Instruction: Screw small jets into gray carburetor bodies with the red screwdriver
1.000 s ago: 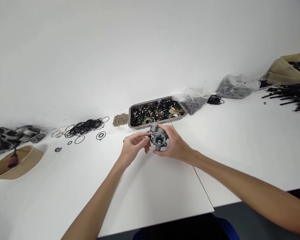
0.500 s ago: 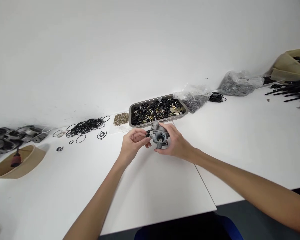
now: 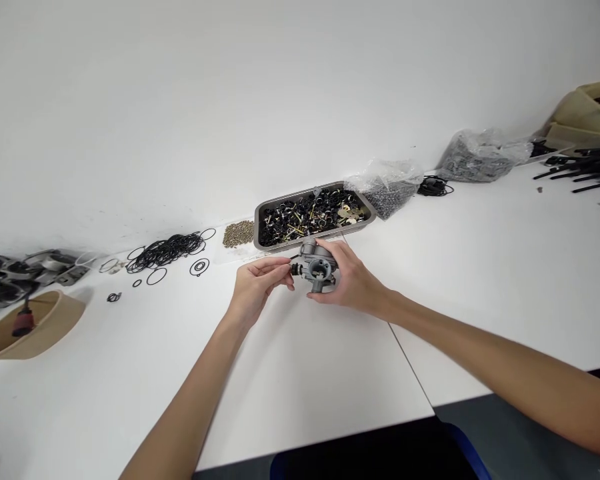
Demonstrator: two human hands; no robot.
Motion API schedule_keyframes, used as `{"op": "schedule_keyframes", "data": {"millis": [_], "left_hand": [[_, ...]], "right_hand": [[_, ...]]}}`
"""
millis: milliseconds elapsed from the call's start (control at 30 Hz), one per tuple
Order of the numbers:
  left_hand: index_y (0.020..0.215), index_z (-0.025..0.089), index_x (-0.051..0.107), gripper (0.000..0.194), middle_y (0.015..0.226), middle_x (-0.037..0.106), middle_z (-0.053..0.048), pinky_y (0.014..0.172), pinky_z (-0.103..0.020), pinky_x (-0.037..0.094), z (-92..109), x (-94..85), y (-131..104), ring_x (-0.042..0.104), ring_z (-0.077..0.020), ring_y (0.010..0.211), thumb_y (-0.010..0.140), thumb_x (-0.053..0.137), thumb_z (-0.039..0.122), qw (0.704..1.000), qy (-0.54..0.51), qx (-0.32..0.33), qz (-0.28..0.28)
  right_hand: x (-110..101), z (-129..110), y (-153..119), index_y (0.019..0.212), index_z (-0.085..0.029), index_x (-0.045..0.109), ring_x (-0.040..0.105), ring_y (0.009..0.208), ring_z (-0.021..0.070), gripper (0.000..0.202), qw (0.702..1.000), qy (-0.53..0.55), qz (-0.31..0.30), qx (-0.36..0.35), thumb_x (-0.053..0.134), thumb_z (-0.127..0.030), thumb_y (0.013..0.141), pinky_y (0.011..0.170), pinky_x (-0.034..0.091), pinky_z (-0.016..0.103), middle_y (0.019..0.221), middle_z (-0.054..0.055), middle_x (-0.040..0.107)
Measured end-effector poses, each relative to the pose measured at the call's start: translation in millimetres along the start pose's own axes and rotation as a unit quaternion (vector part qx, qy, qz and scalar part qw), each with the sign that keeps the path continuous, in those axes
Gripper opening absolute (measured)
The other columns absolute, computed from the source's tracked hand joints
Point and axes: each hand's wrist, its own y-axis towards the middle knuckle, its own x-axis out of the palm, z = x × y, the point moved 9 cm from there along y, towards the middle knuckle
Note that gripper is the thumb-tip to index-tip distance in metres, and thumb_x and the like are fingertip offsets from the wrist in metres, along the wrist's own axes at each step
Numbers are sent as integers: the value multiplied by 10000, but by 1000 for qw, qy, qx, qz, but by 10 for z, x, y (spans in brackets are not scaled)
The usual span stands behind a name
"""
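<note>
Left hand slips toward nine o'clock, pinching black knob; right hand clasps metal part, spout to six, long axis twelve-to-six.

Grey carburetor, black knob, white table

From one head-worn camera, we are looking forward and down across a white table toward a pale wall, viewing the left hand and right hand from above and behind, nearer than the wall.
</note>
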Motion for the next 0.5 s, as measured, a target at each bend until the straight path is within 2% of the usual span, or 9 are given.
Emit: {"op": "schedule_keyframes", "data": {"millis": [267, 500], "left_hand": [[812, 116, 762, 208, 667, 693, -61, 649, -306, 531, -11, -1, -23, 639, -145, 588, 670, 834, 249, 999, 9, 31, 30], [825, 133, 774, 190, 702, 673, -53, 618, -301, 518, -37, 48, -54, 620, -135, 589, 714, 806, 284, 998, 33, 43, 28]], "right_hand": [[7, 24, -8, 1430, -220, 321, 510, 1198, 335, 956, 1000, 5, -1, 17, 839, -335, 635, 986, 480, 510, 1258, 147, 532], [24, 38, -17, 1422, -204, 331, 516, 1188, 330, 953, 1000, -2, 2, 24, 836, -345, 626, 987, 479, 502, 1244, 147, 538]]}}
